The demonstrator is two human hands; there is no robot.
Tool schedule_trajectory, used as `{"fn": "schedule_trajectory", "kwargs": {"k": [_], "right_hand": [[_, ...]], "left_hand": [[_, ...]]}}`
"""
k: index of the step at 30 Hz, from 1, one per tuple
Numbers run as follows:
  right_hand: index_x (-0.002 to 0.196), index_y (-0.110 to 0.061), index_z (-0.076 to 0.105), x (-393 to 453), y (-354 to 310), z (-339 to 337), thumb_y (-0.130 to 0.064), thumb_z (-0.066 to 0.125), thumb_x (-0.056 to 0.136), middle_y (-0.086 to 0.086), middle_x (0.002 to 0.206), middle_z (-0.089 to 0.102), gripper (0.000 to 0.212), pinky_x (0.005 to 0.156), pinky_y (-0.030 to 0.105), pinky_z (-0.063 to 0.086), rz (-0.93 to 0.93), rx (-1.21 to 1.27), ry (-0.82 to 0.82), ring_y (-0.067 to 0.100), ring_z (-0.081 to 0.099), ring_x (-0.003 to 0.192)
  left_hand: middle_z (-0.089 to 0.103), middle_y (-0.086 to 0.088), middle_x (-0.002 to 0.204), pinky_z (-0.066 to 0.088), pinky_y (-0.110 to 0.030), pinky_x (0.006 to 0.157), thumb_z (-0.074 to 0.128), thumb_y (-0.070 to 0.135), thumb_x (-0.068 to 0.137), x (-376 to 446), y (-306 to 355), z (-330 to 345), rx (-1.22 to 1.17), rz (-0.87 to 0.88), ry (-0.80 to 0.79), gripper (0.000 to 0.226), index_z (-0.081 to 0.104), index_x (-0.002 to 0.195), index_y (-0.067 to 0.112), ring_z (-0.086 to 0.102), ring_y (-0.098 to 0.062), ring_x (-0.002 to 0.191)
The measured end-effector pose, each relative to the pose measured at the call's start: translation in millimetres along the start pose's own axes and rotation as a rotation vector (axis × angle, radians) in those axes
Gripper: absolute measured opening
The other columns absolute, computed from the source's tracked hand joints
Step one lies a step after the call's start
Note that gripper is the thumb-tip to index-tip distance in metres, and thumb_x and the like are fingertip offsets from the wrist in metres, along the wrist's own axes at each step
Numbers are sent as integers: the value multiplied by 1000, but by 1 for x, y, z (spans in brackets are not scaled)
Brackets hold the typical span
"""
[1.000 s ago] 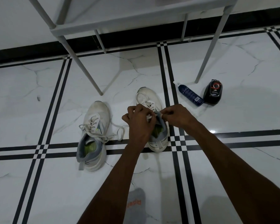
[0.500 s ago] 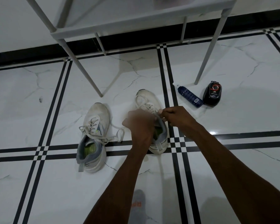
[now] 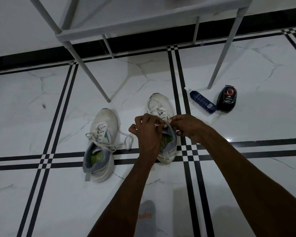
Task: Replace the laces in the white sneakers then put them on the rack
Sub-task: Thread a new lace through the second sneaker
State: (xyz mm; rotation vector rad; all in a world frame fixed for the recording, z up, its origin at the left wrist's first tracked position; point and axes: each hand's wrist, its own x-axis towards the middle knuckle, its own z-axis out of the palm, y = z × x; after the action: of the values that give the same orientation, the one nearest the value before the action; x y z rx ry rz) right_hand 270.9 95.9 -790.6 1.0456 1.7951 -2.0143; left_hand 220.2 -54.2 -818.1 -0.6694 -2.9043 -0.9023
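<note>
Two white sneakers are sitting on the tiled floor (image 3: 246,159) in front of the rack (image 3: 143,19). My left hand (image 3: 148,134) and right hand (image 3: 186,127) are both working over the right sneaker (image 3: 158,106), at the top of its tongue. The fingers of both hands are curling in and pinching the lace (image 3: 155,110) near the upper eyelets. Half a second ago my left hand was blurring with motion and sitting lower over the collar; it is now steadying and meeting the right hand at the lace. I am judging this as the start of loosening the knot, so lace removal is only beginning. The left sneaker (image 3: 101,142) is lying just beside it, its lace trailing loose on the tile. A dark spray bottle (image 3: 202,101) and a black polish container (image 3: 227,98) are lying near the rack's leg.
</note>
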Motion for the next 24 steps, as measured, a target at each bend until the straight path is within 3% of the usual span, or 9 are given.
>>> {"fn": "schedule_trajectory", "kwargs": {"k": [5,9,10,12,14,16,20,22,24], "right_hand": [[87,-14,68,-1,0,8,-23,53,102,3,81,65,23,71,29,52,-75,-134,58,13,59,76],[91,-10,63,-7,-6,11,-8,47,102,6,79,64,19,68,30,54,-75,-106,67,11,60,70],[91,-9,61,-6,-7,4,-6,47,100,8,82,64,18,69,32,56,-108,-123,180,14,62,72],[98,-3,60,-2,-11,-17,-2,47,98,12,94,62,13,82,33,55,-219,-131,674,23,65,88],[109,2,56,-9,-21,-47,1,44,95,11,106,55,18,86,12,44,-328,65,1172,22,58,100],[112,4,53,-14,-25,-65,1,43,94,15,118,51,20,79,2,35,-416,112,1324,15,51,98],[119,-4,62,0,-9,-42,-15,65,94,15,123,58,28,92,4,39,-626,-373,844,15,55,105],[115,-15,71,9,3,-23,-28,68,92,6,119,67,26,102,26,45,-548,-591,449,15,62,107],[102,-14,76,5,10,-9,-21,68,92,0,105,71,15,91,18,45,-428,-710,229,3,60,88]], "left_hand": [[61,0,98,30,-37,80,64,36,93,-14,8,-11,90,144,176,14,68,93,23,49,-19,94],[64,5,60,45,-36,70,52,42,99,-22,11,-6,45,147,-42,37,67,70,24,55,-15,55],[62,4,56,48,-37,67,53,41,99,-22,9,-4,3,138,-62,38,67,68,23,54,-16,51],[59,4,53,49,-37,67,53,40,100,-21,9,-5,15,133,-67,40,66,66,22,51,-16,47],[59,4,54,47,-38,71,51,41,101,-21,10,-6,49,122,-72,41,65,67,22,51,-16,49],[60,4,54,49,-38,71,50,42,101,-22,9,-5,27,107,-74,42,66,68,21,51,-15,49],[60,5,53,51,-37,65,50,45,100,-19,9,-6,-45,89,-66,44,69,68,22,54,-15,49],[60,5,53,51,-36,63,52,44,100,-19,10,-6,-51,86,-48,43,69,67,22,55,-15,49],[62,4,54,50,-34,61,54,44,100,-20,10,-6,-60,90,-40,43,70,67,21,56,-14,48]]}}
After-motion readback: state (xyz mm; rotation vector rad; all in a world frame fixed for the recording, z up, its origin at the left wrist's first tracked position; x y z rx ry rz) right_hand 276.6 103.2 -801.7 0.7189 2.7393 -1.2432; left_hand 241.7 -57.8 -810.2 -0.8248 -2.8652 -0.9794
